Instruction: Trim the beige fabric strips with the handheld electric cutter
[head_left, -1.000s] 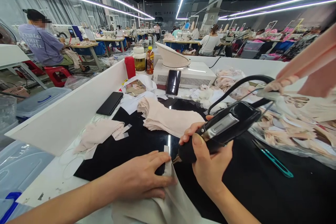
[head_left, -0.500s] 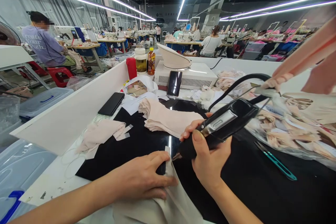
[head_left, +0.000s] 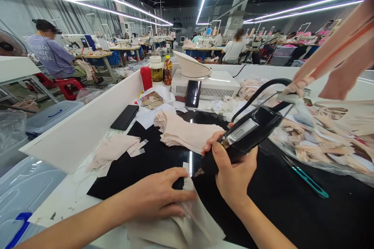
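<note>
My right hand [head_left: 233,171] is wrapped round a black handheld tool [head_left: 248,134] with a silver plate, whose lower end points down at the black work surface [head_left: 280,202]. Strips of peach cloth [head_left: 336,50] are tied to the tool's upper end. Just left of the tool tip, my left hand [head_left: 159,194] lies over a beige cloth [head_left: 201,218], fingers apart and pressing on its narrow edge. A folded stack of pale pink cloth [head_left: 187,130] rests beyond both hands.
Teal-handled tweezers [head_left: 309,181] lie at the right, below a heap of peach pieces [head_left: 321,140] in plastic. Phones [head_left: 125,117] [head_left: 193,93], a white machine [head_left: 207,83], a jar [head_left: 156,69] and a bottle [head_left: 167,70] stand farther back. A low white wall [head_left: 84,136] edges the left side.
The beige cloth's lower right part has shifted and creased under my left hand. The tied peach strips and the tool's upper end appear slightly farther left.
</note>
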Tool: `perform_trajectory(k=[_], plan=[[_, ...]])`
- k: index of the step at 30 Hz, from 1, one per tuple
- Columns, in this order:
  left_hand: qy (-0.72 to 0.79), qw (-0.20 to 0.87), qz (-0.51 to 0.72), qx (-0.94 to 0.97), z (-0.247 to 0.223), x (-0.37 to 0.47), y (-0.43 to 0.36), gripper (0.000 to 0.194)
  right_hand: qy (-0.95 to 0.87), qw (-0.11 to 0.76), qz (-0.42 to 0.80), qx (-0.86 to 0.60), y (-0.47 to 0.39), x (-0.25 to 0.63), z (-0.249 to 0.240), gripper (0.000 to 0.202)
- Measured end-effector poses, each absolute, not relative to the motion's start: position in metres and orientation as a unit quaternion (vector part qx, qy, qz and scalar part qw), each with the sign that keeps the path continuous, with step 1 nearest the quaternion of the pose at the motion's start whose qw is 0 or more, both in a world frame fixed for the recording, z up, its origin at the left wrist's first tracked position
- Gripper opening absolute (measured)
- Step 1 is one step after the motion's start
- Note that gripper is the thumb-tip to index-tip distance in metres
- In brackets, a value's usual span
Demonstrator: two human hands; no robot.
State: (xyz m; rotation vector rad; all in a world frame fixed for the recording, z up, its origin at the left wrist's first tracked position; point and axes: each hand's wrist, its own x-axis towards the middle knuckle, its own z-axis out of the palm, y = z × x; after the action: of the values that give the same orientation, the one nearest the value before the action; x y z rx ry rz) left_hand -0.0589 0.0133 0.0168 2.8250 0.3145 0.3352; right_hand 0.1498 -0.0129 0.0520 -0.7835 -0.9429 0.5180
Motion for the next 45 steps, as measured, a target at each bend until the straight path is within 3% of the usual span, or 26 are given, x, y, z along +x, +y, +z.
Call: perform_trajectory(k=[5, 12, 15, 16, 18, 20, 24, 27, 36, 45], plan=[[0.202, 0.221, 0.133, 0.945, 0.022, -0.05, 0.02, 0.037, -0.459, 0.766, 0.198, -0.404, -0.021, 0.172, 0.06, 0.039], [0.207, 0.096, 0.094, 0.969, 0.017, -0.031, 0.035, 0.032, -0.497, 0.658, 0.051, -0.563, -0.036, 0.215, 0.067, 0.035], [0.203, 0.07, 0.076, 0.974, 0.019, -0.031, 0.039, 0.03, -0.456, 0.736, -0.069, -0.496, -0.049, 0.226, 0.065, 0.054], [0.2, 0.061, 0.071, 0.975, 0.021, -0.032, 0.04, 0.028, -0.441, 0.764, -0.106, -0.459, -0.055, 0.228, 0.063, 0.051], [0.194, 0.044, 0.068, 0.978, 0.027, -0.032, 0.041, 0.025, -0.457, 0.77, -0.123, -0.428, -0.066, 0.229, 0.054, 0.025], [0.183, 0.032, 0.071, 0.98, 0.038, -0.029, 0.04, 0.023, -0.55, 0.702, -0.015, -0.453, -0.072, 0.226, 0.042, 0.004], [0.133, 0.021, 0.094, 0.986, 0.07, -0.016, 0.032, 0.025, -0.468, 0.6, 0.451, -0.467, -0.056, 0.209, 0.023, 0.03], [0.065, 0.038, 0.141, 0.987, 0.094, -0.005, 0.023, 0.023, -0.459, 0.544, 0.561, -0.423, -0.035, 0.19, 0.018, 0.054], [0.057, 0.061, 0.268, 0.96, 0.13, -0.025, 0.028, 0.023, -0.506, 0.42, 0.686, -0.31, -0.014, 0.168, 0.015, 0.072], [0.161, 0.037, 0.284, 0.944, 0.115, -0.083, 0.049, 0.028, -0.55, 0.346, 0.648, -0.398, -0.004, 0.208, 0.026, 0.057]])
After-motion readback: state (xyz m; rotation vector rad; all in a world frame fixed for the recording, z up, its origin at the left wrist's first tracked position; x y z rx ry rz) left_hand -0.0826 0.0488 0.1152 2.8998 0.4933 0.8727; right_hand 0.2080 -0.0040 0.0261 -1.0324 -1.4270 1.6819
